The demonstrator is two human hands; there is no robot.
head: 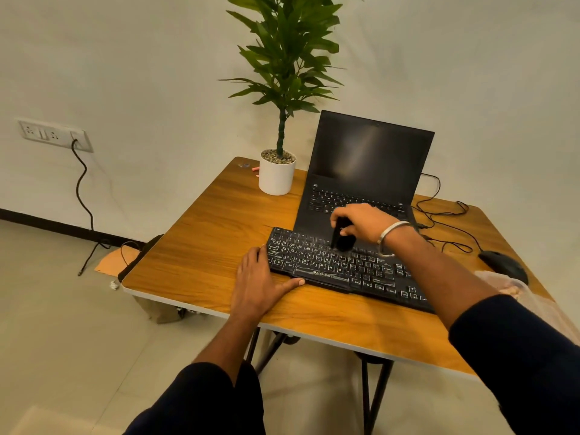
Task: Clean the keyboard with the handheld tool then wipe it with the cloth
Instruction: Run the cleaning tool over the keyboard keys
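Head view: on the wooden table (pixel 201 246), the left hand (pixel 260 284) lies flat, fingers spread, bracing the black keyboard's (pixel 345 271) left end; the right hand (pixel 364 222) grips a dark tool (pixel 342 240) upright on its far keys.

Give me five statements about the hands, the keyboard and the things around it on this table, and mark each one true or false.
1. The right hand holds a black handheld tool down on the keyboard. True.
2. The left hand is lifted off the table. False: it rests flat at the keyboard's left end.
3. The laptop is closed. False: it stands open, screen dark.
4. A potted plant stands left of the laptop. True.
5. The mouse lies left of the keyboard. False: it lies to the right.
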